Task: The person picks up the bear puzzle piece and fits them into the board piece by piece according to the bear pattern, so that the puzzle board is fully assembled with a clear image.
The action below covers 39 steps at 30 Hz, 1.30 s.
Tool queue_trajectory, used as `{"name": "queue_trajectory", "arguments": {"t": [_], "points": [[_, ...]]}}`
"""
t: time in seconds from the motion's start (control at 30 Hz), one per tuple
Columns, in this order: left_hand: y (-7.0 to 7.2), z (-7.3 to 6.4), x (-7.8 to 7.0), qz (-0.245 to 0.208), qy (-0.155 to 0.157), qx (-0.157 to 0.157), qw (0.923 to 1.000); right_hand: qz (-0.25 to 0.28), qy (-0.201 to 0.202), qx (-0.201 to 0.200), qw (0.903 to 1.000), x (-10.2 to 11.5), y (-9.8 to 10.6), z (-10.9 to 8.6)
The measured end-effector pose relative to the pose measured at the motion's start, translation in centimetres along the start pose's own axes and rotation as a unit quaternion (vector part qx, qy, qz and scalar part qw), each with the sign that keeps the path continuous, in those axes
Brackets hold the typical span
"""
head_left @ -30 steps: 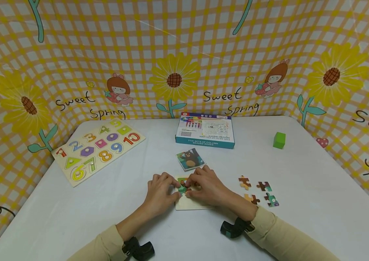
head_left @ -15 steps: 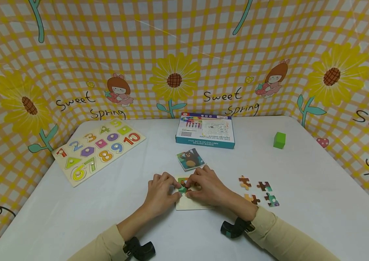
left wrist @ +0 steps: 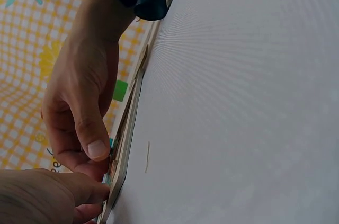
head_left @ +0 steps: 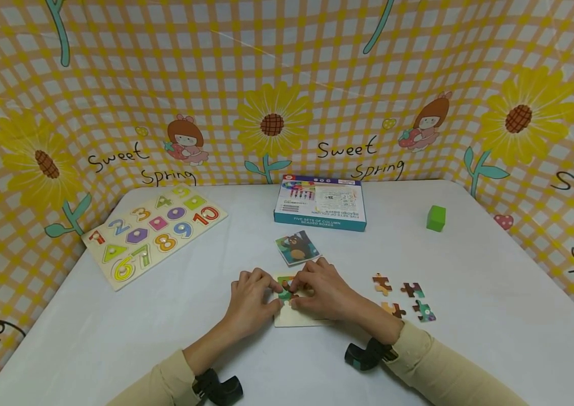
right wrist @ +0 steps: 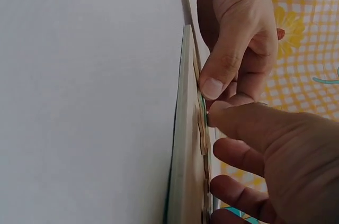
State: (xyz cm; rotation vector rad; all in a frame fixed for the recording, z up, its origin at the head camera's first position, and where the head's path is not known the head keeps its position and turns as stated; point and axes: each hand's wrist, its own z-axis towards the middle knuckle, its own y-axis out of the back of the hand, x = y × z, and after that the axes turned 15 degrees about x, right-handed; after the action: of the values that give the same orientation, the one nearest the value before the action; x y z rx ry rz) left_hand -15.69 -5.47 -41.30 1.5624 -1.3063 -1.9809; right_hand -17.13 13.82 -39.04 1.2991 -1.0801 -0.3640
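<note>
A pale wooden puzzle board point(head_left: 292, 320) lies flat in front of me, with printed jigsaw pieces point(head_left: 285, 294) in its upper part. My left hand point(head_left: 248, 300) comes in from the left, thumb and index finger pinching at the left side of these pieces. From the right, my right hand point(head_left: 325, 290) holds a piece between thumb and index finger and covers much of the board. In the right wrist view, both thumbs meet close together at the piece edges point(right wrist: 203, 128), just above the board. The left wrist view shows the fingertips of both hands there too.
Several loose jigsaw pieces point(head_left: 411, 290) lie right of the board. Behind it sits a square bear picture point(head_left: 297, 249), then a teal box point(head_left: 319, 221). A number puzzle board point(head_left: 152, 237) is at the far left, a green block point(head_left: 436, 219) at the far right.
</note>
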Motion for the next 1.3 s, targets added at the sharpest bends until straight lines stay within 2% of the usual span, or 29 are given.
{"name": "queue_trajectory", "arguments": {"t": [0.27,0.37,0.5,0.83,1.03,1.3], "points": [[0.1,0.0,-0.1,-0.002,0.004,0.003,1.0000,0.025,-0.002,0.001,0.9997,-0.3,1.1,-0.7],[0.1,0.0,-0.1,-0.006,0.004,0.002,1.0000,0.019,-0.007,-0.003,0.9998,-0.7,1.5,-1.0],[0.1,-0.1,-0.2,-0.008,0.004,-0.001,1.0000,0.001,-0.025,-0.010,0.9996,-1.6,1.9,-1.5],[0.0,-0.1,-0.1,-0.013,0.002,-0.004,0.9999,0.017,-0.080,-0.023,0.9964,-4.4,3.4,-3.9],[0.1,-0.1,-0.1,-0.013,0.002,-0.005,0.9999,0.012,-0.097,-0.038,0.9945,-6.1,4.2,-5.4],[0.1,-0.1,-0.1,-0.009,-0.001,-0.007,0.9999,0.005,-0.109,-0.037,0.9933,-7.7,4.6,-7.3]]}}
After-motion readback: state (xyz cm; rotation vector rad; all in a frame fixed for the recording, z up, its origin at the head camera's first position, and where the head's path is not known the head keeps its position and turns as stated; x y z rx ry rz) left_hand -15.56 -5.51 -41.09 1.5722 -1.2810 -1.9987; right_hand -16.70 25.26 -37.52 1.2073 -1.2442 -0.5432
